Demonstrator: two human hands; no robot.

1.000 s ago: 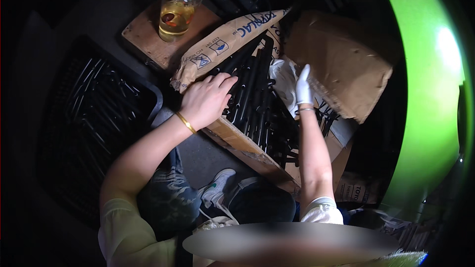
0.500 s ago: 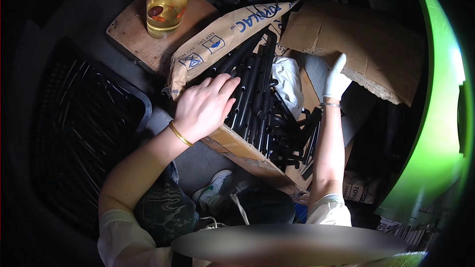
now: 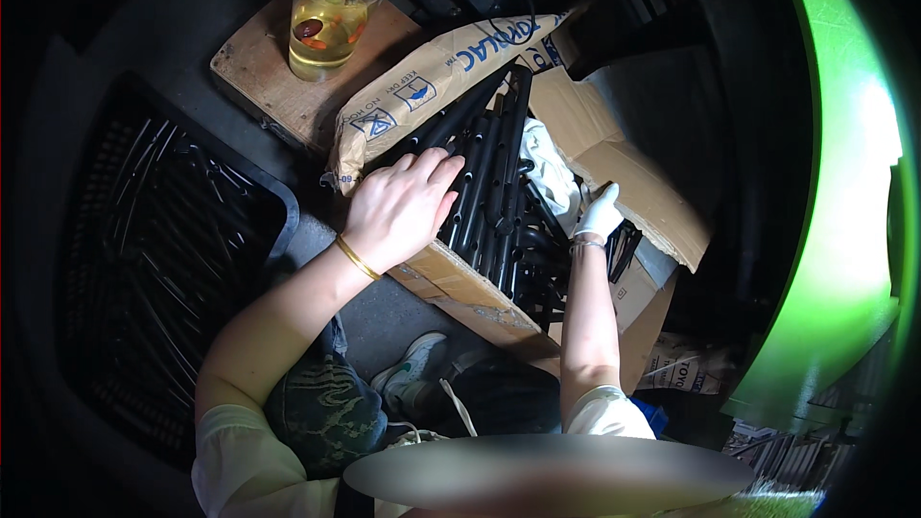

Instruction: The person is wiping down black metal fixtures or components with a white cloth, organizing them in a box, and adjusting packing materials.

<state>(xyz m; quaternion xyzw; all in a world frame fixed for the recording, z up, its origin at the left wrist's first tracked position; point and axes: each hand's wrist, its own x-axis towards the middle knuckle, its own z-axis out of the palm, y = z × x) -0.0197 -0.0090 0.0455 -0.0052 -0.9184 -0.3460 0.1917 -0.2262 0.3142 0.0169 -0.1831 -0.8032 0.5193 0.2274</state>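
A cardboard box [image 3: 460,295] in front of me holds several black tubes [image 3: 494,173] with small holes along them. My bare left hand [image 3: 403,206] rests flat at the box's left edge, fingers stretched out over the tubes' near ends. At the right side, my right hand [image 3: 599,217], in a white glove, has its thumb and fingers closed on the near edge of a cardboard flap [image 3: 652,201]. Its fingertips are partly hidden. A crumpled white cloth or bag [image 3: 550,168] lies between the tubes and that flap.
A brown paper sack [image 3: 422,86] lies along the box's far left side. Behind it, a jar of yellow drink [image 3: 328,34] stands on a wooden stool [image 3: 254,67]. A black crate [image 3: 278,197] of dark tubes sits at left; a green curved panel [image 3: 815,259] rises at right.
My right hand has moved left and toward me, and the cardboard flap has come down with it. The left hand stays nearly where it was.
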